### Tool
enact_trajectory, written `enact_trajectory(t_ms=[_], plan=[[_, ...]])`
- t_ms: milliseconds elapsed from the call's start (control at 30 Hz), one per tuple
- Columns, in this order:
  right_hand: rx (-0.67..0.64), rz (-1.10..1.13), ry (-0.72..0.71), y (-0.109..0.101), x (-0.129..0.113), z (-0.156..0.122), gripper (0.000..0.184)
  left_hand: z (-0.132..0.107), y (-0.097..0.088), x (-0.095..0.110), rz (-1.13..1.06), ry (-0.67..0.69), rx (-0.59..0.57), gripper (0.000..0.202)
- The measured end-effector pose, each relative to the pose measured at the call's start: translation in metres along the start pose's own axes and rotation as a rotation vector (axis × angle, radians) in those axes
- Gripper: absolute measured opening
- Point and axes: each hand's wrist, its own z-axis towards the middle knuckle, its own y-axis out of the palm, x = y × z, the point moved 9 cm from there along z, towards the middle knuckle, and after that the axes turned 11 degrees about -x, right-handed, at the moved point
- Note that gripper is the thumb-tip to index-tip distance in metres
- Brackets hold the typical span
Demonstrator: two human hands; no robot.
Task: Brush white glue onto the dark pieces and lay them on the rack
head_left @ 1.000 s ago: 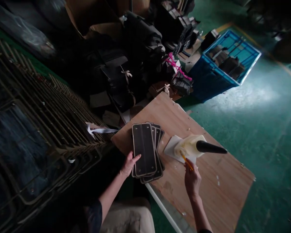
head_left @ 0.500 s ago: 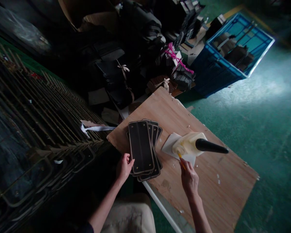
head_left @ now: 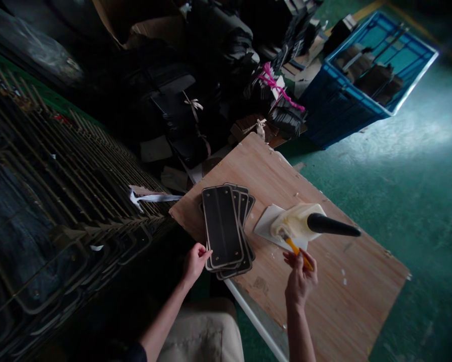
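Note:
My right hand (head_left: 301,276) grips a brush with a yellow handle (head_left: 292,246). The brush head is at the opening of a whitish plastic container (head_left: 290,219), which has a black cone-shaped spout and lies on a white sheet (head_left: 264,222). With thumb and fingers pinched, my left hand (head_left: 196,262) holds the lower left edge of the top black panel (head_left: 221,226). This panel has light edges, a stitched centre line and small studs at its corners. Several similar panels lie fanned out beneath it on the wooden board (head_left: 335,261).
Racks of dark framed panels (head_left: 78,201) stand close on the left. Tied stacks of black pieces (head_left: 180,115) lie beyond the board. A blue crate (head_left: 346,108) with dark bundles inside stands on the green floor at the upper right.
My right hand has shifted slightly right and turned, showing more of the brush's yellow handle. My left hand stays at the panel's edge. The whole view has shifted a little.

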Motion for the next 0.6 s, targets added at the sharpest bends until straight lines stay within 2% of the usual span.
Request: enact_trajectory(t_ms=[100,200,267,333,400,600], plan=[[0.141,0.207,0.119,-0.006,0.029,-0.002,0.039,-0.002,-0.005,-0.003,-0.025,-0.008,0.036,0.027],[0.194,0.251,0.166,-0.024,0.04,-0.014,0.035,-0.011,-0.011,0.0,0.048,-0.009,0.08,0.024],[0.194,0.265,0.198,-0.037,0.041,-0.024,0.033,-0.015,-0.004,-0.001,0.076,-0.04,0.014,0.024],[0.194,0.292,0.229,-0.045,0.04,-0.03,0.031,-0.019,0.008,-0.006,0.068,-0.097,-0.1,0.026],[0.188,0.331,0.251,-0.046,0.041,-0.03,0.03,-0.021,0.016,-0.01,0.055,-0.159,-0.162,0.029],[0.142,0.351,0.291,-0.031,0.057,-0.013,0.028,-0.021,0.02,-0.002,0.145,-0.231,-0.182,0.031]])
